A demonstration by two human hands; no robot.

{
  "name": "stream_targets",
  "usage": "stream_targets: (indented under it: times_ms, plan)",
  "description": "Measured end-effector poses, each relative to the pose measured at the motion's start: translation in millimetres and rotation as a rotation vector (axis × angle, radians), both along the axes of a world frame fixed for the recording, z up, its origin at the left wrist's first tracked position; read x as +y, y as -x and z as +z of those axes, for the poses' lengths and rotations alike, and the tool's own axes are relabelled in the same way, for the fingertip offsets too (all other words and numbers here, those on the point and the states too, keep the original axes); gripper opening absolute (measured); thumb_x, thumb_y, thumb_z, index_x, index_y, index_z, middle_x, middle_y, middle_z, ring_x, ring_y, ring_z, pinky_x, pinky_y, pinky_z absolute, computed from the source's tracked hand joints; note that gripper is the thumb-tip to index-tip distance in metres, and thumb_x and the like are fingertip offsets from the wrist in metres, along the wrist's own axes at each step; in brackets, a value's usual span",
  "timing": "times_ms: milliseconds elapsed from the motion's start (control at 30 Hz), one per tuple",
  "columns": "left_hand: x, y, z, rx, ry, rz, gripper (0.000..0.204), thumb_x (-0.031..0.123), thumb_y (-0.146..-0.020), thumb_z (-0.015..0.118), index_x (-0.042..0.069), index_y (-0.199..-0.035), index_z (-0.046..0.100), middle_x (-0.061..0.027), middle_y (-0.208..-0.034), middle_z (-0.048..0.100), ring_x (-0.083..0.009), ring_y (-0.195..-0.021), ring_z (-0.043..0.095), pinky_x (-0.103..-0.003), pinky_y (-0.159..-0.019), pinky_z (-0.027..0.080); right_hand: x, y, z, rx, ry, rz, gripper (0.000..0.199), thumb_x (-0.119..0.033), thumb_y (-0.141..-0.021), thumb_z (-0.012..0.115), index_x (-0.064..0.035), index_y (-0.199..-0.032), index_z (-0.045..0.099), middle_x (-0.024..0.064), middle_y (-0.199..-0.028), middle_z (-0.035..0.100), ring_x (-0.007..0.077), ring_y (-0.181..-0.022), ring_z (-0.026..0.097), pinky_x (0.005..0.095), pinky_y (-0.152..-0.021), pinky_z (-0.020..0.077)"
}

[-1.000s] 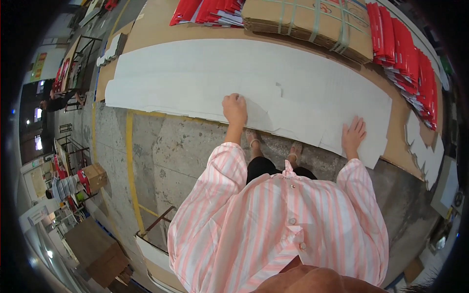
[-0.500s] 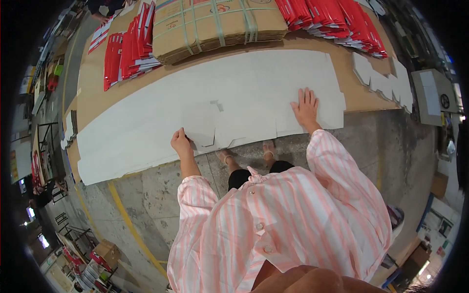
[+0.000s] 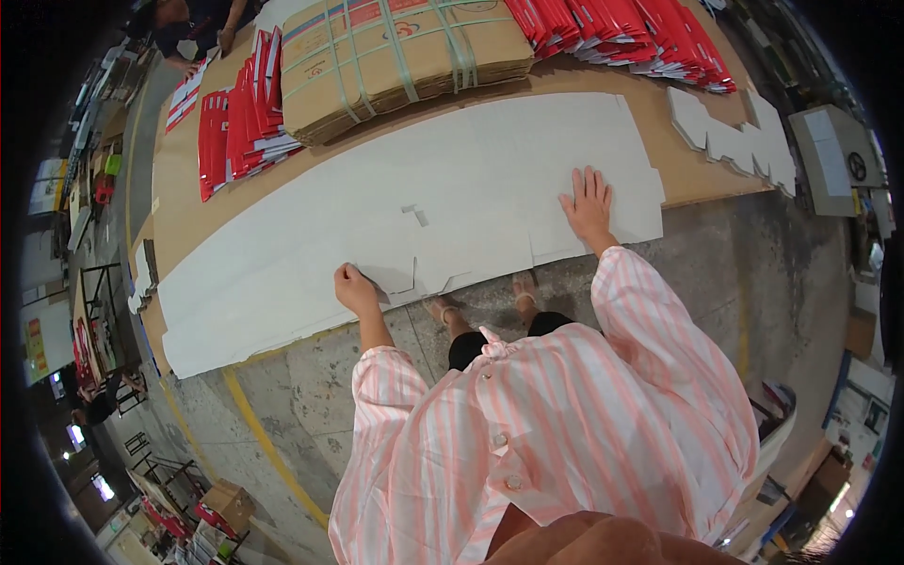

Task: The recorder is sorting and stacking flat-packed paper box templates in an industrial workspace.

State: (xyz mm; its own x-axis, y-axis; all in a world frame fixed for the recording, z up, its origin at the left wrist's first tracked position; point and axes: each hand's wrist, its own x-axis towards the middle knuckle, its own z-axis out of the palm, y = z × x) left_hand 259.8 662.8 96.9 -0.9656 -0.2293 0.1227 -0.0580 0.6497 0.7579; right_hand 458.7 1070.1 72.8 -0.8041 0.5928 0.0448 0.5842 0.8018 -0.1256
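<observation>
- since 0.5 seconds ago, our view has swung slightly and shows more of a co-worker's bare hand at the far left; the fingers of our left hand look more curled, while our right hand keeps nearly the same place.
- we take this as little change in the handling: the long, flat, white cardboard sheet lies in much the same place under us.
- the sheet is spread in front of us on the brown cardboard-covered table, its near edge close to our body and its far edge below a strapped bundle of flat brown cardboard.
- our left hand is over the near part of the sheet, left of its middle, fingers drawn together; we cannot tell whether they pinch anything.
- a thin dark slit in the sheet is just right of that hand, and a small grey angled mark lies farther off.
- our right hand rests palm down near the sheet's right end, fingers slightly apart, clamped on nothing.
- beyond the sheet we have red flat packets, 1 group left of the bundle and 1 group right; jagged white cardboard scraps lie right.
</observation>
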Motion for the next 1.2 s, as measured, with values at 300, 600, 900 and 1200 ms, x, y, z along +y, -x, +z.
stream_targets:
  times_ms: [300,600,900,1200]
  plan:
    - [24,15,32,0.093,0.605,-0.613,0.022,0.003,-0.071,0.054,0.007,-0.090,0.063,-0.0099,-0.092,0.060,-0.0305,-0.086,0.052,-0.039,-0.075,0.044,-4,2,4,0.054,0.030,-0.063,0.065,-0.045,-0.086,0.043,-0.0098,-0.138,0.023,0.0159,-0.143,0.018,0.0339,-0.133,0.012,0.0525,-0.105,0.0076]
    - [296,82,27,0.326,0.239,-1.342,0.034,0.004,-0.074,0.049,0.007,-0.108,0.055,-0.0145,-0.103,0.056,-0.0345,-0.099,0.049,-0.042,-0.085,0.042,-49,-83,-35,0.784,0.251,-1.072,0.066,-0.037,-0.085,0.050,-0.0045,-0.137,0.024,0.0179,-0.139,0.028,0.0351,-0.128,0.025,0.0448,-0.105,0.0189]
    - [477,107,-31,0.260,0.557,-1.559,0.038,0.014,-0.078,0.049,-0.001,-0.113,0.046,-0.0242,-0.110,0.052,-0.0418,-0.100,0.050,-0.046,-0.085,0.043,-101,-56,-28,1.712,1.335,-1.603,0.074,-0.054,-0.084,0.045,-0.0078,-0.138,0.022,0.0077,-0.141,0.027,0.0249,-0.127,0.028,0.0407,-0.104,0.0200]
    - [482,98,-37,0.234,0.715,-1.502,0.029,0.019,-0.081,0.048,0.001,-0.100,0.059,-0.0197,-0.100,0.060,-0.0379,-0.091,0.058,-0.042,-0.080,0.047,-69,-28,0,1.935,1.369,-1.216,0.062,-0.049,-0.090,0.037,-0.0038,-0.132,0.034,0.0097,-0.132,0.041,0.0251,-0.121,0.039,0.0360,-0.102,0.0284]
